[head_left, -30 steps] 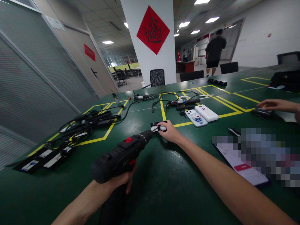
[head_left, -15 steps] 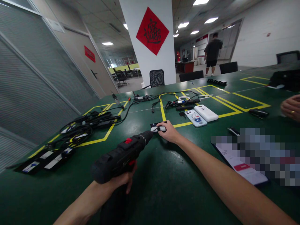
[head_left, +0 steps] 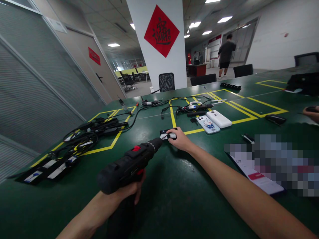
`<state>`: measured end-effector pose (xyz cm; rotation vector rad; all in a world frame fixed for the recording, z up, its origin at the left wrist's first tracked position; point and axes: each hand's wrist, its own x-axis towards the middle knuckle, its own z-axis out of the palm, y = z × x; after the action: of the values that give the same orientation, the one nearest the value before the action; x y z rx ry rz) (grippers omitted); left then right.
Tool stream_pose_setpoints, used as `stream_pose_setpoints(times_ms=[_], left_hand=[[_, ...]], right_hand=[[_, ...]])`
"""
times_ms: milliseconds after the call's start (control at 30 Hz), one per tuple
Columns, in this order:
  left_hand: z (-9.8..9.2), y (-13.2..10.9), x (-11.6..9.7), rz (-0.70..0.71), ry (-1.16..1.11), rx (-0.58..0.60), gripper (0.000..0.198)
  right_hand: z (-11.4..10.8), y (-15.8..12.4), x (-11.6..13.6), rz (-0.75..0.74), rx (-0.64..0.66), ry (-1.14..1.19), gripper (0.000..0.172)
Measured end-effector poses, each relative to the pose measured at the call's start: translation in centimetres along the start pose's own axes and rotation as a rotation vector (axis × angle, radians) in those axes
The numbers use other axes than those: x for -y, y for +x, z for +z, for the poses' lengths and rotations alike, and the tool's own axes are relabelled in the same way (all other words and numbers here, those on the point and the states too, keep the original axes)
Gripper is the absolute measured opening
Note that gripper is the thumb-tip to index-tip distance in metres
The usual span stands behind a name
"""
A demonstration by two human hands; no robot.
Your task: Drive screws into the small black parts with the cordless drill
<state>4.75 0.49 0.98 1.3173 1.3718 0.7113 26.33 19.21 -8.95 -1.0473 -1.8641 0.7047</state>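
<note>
A black power drill (head_left: 128, 164) with red switches is gripped in my left hand (head_left: 129, 191), its chuck pointing forward and right. The drill's tip reaches the near left side of a small black and white piece (head_left: 164, 135) on the green table (head_left: 159, 205). My right hand (head_left: 178, 138) holds that piece from the right with fingers and thumb bent over it. Whether the tip touches the piece is too small to tell.
Tangled black cables (head_left: 99, 129) lie at left. Beyond my right hand are a phone (head_left: 208, 124), a white power bank (head_left: 219, 119) and more cables. A clipboard (head_left: 254, 169) lies at right, near another person's hand (head_left: 311, 114). A person (head_left: 226, 54) stands far back.
My hands, the drill and the piece have hardly moved. At the right edge, the other person's hand has shifted and now shows a dark object. The far person has changed stance.
</note>
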Motion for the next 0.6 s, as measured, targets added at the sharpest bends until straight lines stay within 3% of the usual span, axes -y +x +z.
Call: stream_pose_setpoints(times_ms=[300, 600], left_hand=[[-0.8, 0.4, 1.3, 0.014, 0.034, 0.029, 0.03], [-0.6, 0.3, 0.9, 0.044, 0.035, 0.031, 0.024]], right_hand=[[0.1, 0.1, -0.1, -0.012, 0.002, 0.004, 0.036], [0.2, 0.2, -0.2, -0.013, -0.001, 0.003, 0.035]])
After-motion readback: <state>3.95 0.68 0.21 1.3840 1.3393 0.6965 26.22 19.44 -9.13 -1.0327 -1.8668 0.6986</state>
